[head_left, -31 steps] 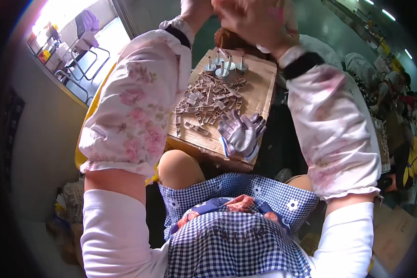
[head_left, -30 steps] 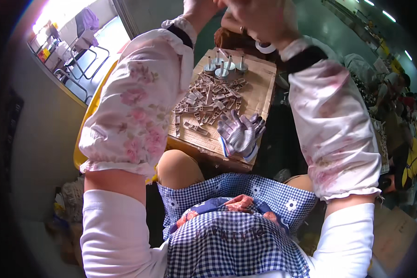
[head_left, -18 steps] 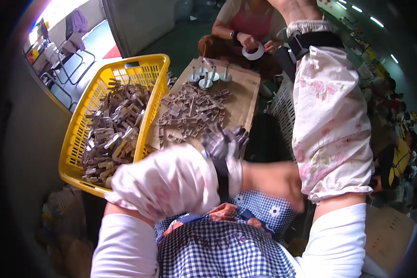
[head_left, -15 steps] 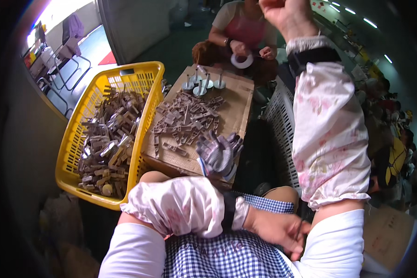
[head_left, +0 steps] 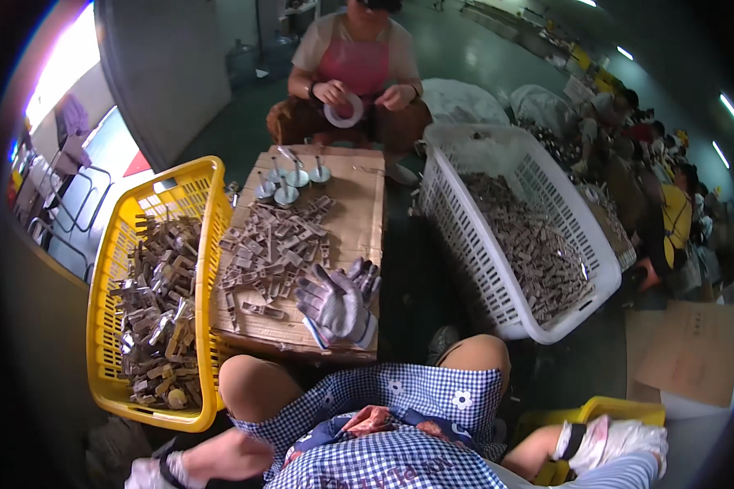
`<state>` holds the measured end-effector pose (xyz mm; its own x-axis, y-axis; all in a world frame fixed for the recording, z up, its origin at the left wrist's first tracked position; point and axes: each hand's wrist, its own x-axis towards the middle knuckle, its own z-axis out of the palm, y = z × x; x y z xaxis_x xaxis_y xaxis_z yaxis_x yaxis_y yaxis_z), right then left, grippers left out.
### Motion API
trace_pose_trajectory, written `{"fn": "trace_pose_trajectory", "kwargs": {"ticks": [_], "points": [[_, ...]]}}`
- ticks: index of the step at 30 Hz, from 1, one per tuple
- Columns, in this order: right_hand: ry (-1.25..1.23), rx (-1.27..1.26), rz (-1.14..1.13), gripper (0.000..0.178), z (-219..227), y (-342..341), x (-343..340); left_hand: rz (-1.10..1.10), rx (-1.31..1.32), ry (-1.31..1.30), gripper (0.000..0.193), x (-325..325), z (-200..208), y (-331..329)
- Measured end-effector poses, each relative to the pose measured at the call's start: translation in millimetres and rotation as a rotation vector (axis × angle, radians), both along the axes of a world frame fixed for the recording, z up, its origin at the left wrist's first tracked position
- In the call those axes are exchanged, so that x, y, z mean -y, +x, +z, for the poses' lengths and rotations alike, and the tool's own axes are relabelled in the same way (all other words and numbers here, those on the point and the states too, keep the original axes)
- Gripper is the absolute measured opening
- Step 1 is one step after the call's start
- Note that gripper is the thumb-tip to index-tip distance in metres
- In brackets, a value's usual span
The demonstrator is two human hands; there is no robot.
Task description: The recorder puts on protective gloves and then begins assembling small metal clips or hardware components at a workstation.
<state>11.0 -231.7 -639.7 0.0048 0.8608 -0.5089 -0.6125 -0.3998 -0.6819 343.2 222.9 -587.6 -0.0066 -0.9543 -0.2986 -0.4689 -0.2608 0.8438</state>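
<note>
My left hand is low at the left side of my waist, by the edge of my blue checked apron. At the right side of my waist is my right hand, beside a strip of striped cloth. The fingers of both hands are hidden or blurred, and I see nothing held in either. Closest in front of me, a pair of grey knit gloves lies on the near right corner of a cardboard-topped stand. Left of the gloves is a loose pile of brownish clip-like parts.
Several round metal discs with upright stems stand at the cardboard's far end. A yellow basket of clip-like parts is left; a white basket of similar parts is right. Across sits a person holding a white ring-shaped roll.
My right arm has come down from its raised position to my right side. My left hand has moved from across my lap to my left side. The view has shifted, showing the whole white basket.
</note>
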Motion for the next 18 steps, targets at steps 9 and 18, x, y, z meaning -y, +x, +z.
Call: {"fn": "trace_pose_trajectory", "kwargs": {"ticks": [9,18], "points": [[-0.108,-0.062,-0.076,0.041,39.0,-23.6,-8.1,-0.190,-0.715,0.882,0.030,-64.4,-15.9,-51.8],[-0.423,1.932,-0.629,0.019,196.8,383.1,20.7,0.210,0.999,-0.542,0.012,143.2,127.2,196.5]]}}
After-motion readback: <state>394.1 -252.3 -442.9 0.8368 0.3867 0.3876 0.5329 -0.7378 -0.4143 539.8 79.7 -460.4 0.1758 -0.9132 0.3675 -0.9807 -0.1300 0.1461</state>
